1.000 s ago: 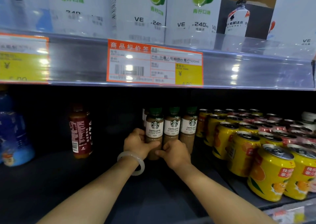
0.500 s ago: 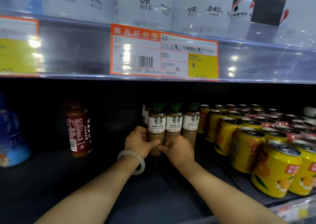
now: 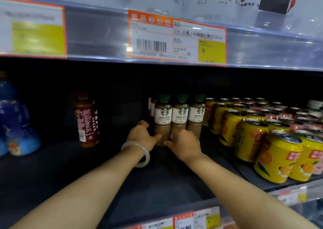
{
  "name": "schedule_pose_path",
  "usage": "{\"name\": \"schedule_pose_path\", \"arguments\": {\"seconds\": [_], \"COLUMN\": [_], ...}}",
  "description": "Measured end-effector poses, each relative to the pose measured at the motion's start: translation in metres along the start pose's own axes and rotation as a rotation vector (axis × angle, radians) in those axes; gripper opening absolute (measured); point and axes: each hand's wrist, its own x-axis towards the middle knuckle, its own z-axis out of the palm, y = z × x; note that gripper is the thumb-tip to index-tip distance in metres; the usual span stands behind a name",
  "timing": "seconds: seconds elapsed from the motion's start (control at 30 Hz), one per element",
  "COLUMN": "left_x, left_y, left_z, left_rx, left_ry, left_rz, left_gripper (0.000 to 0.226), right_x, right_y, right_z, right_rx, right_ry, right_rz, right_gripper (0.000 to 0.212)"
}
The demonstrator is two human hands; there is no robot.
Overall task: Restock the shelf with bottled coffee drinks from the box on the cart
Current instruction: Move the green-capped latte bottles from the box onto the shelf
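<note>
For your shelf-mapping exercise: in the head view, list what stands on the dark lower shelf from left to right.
Blue bottle → red-labelled bottle → left hand → coffee bottles → yellow cans.

Left of the fingers (image 3: 142,123) the shelf (image 3: 157,190) floor lies open; yellow cans (image 3: 248,137) crowd their right, coffee bottles (image 3: 180,113) block ahead.

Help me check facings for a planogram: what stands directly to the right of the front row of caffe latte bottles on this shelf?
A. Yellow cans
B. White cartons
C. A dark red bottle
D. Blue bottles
A: the yellow cans stand right beside the rightmost of the caffe latte bottles.
</note>
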Motion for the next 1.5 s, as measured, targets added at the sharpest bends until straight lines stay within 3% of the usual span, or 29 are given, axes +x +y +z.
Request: {"name": "schedule_pose_path", "arguments": {"seconds": [0.2, 0.33, 0.5, 0.7, 0.87, 1.17, 1.5], "left_x": [-0.046, -0.099, -0.202, -0.389, -0.553, -0.742, -0.83], "left_y": [0.0, -0.007, -0.037, -0.1, -0.127, -0.169, -0.299], "left_z": [-0.058, -0.106, -0.159, -0.201, -0.224, -0.221, -0.19], "left_rx": [0.472, 0.593, 0.784, 0.923, 0.806, 0.502, 0.152], "left_ry": [-0.132, -0.022, 0.127, 0.168, 0.222, 0.266, 0.174], "left_rz": [0.04, -0.03, -0.128, -0.577, -1.048, -1.466, -1.541], "left_gripper": [0.062, 0.048, 0.038, 0.041, 0.052, 0.054, 0.05], "right_x": [-0.017, -0.047, -0.128, -0.286, -0.42, -0.584, -0.693], "right_y": [-0.044, -0.097, -0.162, -0.231, -0.27, -0.318, -0.331], "right_z": [-0.011, -0.021, -0.005, 0.052, 0.085, 0.138, 0.277], "right_rx": [-0.249, -0.267, -0.19, -0.005, 0.046, 0.007, -0.352], "right_ry": [-0.106, -0.13, -0.12, -0.294, -0.561, -0.902, -1.178], "right_rz": [-0.319, -0.515, -0.908, -1.319, -1.583, -1.68, -1.483], "right_gripper": [0.044, 0.043, 0.039, 0.033, 0.04, 0.035, 0.036]}}
